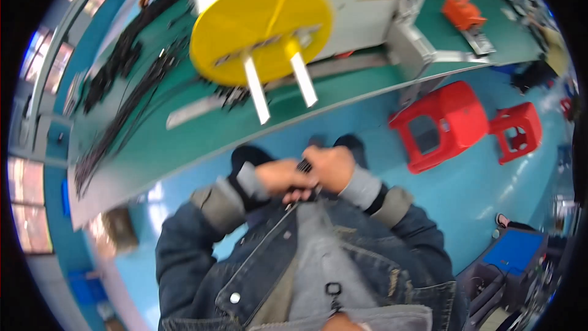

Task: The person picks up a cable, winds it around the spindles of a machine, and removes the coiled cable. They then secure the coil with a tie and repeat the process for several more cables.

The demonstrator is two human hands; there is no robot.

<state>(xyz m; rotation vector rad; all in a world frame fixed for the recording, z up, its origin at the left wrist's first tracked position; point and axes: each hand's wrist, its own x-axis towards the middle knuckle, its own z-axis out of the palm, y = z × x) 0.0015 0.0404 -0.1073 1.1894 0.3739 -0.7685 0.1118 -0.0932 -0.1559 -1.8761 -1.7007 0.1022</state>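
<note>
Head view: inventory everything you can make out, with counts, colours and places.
Machine: one, white, bench, top centre
Disc: one, yellow, machine's front
Rods: two, white, projecting from disc
Workbench: one, green top, upper left to upper right
Cables: uncountable, mostly black, bench's left part
Orange device: one, orange, bench's right part
Stools: two, red, floor at right
Floor: one, blue, around the person
Foot: one, sandalled, lower right
Outer rim: too blurred to list
Small item: one, black, at the hands, kind unclear
Jacket: one, dark blue, lower centre
Left hand: one, bare, centre
Right hand: one, bare, against the left
</note>
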